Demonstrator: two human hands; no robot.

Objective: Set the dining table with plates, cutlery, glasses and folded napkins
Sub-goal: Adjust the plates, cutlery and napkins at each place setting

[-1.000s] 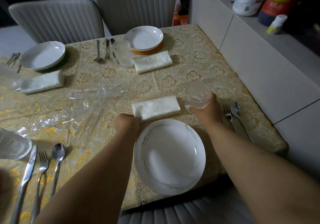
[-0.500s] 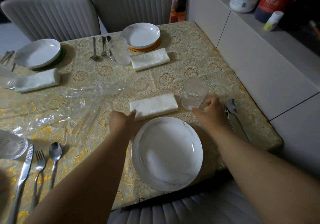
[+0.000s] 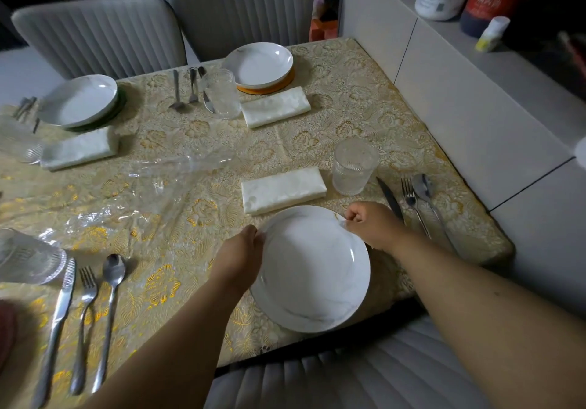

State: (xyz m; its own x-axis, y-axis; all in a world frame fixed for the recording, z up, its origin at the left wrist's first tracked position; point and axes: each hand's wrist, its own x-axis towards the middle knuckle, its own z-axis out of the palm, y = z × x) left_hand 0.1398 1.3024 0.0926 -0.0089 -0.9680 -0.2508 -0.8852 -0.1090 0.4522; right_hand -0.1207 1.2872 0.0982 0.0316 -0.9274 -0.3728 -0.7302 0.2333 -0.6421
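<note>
Table [image 3: 364, 114], under a gold floral cloth: four settings in view, taken relative to the near white plate [image 3: 314, 269]. That plate lies at the near table edge, its near rim about at the drop.

Change noted: a second ago the right hand [image 3: 371, 224] was closed round the ribbed glass [image 3: 353, 167] and the left hand [image 3: 244, 256] was on the folded napkin [image 3: 282, 190]. Both are now released from those items. Each hand grips the plate rim, left hand on the left side, right hand clenched on the far-right rim. Judgement: glass and napkin are placed; the plate is being squared, likely the last adjustment for this setting.

Napkin lies just beyond the plate; glass beyond and right; knife [image 3: 390, 199], fork [image 3: 412, 202] and spoon [image 3: 428, 196] right of the plate.

Limits: the fingers under the rim are hidden. The left near setting's plate is out of frame; its glass is cut off. A clear plastic sheet [image 3: 152, 186] left of the plate is hard to outline.
</note>
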